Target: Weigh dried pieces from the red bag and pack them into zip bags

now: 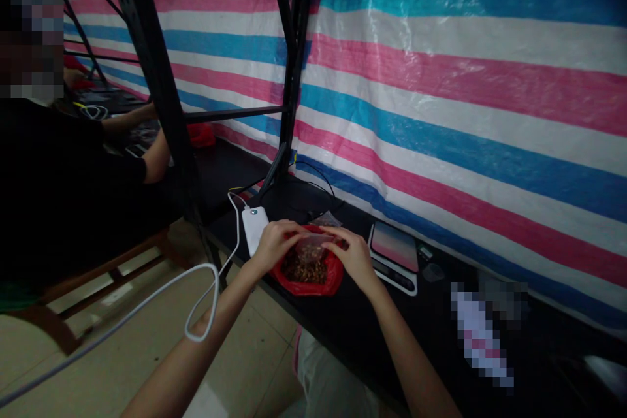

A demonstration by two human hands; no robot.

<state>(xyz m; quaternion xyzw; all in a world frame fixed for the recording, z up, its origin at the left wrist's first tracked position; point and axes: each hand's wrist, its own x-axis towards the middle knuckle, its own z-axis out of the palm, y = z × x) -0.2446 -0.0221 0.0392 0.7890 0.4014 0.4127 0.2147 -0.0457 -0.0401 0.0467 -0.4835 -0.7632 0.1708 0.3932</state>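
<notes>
Head view: left hand and right hand, bag in pinch; device marking illegible.

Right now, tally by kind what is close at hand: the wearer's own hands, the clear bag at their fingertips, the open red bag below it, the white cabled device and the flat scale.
Hands: 2 (left hand, right hand)
Clear plastic bag: 1
Red bag: 1
White cabled device: 1
Flat scale: 1
Total: 6
</notes>
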